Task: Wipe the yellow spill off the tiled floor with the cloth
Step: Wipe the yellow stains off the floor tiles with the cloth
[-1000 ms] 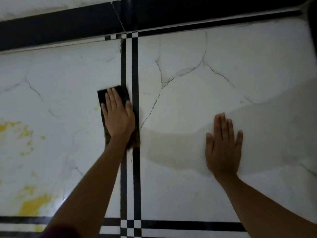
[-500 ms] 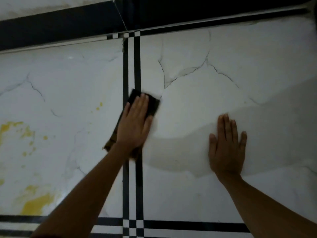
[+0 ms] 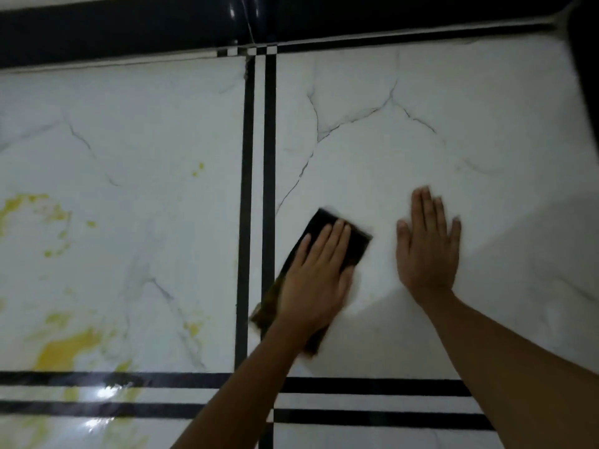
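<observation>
1. Underfoot, on the tiled floor [image 3: 453, 108], the wiping stroke has just crossed the double black stripe [image 3: 269, 140]. A second ago the cloth sat on the stripe's left side, then astride it, and now it lies to the right.
2. To my eye that carries it away from the mess. The blotches left of the stripe look untouched, so most of the job remains and the cloth will have to come back over.
3. Two big white tiles show in full, one on either side of the stripe. One crossing stripe pair [image 3: 372, 385] cuts it lower down.
4. The yellow spill [image 3: 61, 348] lies well left of the stripe: two large patches, one above the other, plus a handful of small flecks nearer the stripe.
5. Two bare hands are in view. The right hand [image 3: 428, 251] lies flat and relaxed on the tile, farther right of the stripe, gripping nothing and only propping.
6. The left hand [image 3: 317, 280] presses straight-fingered on the cloth, just right of the stripe.
7. One dark cloth [image 3: 327, 228] is in use, and its near end overlaps the stripe's right line.
</observation>
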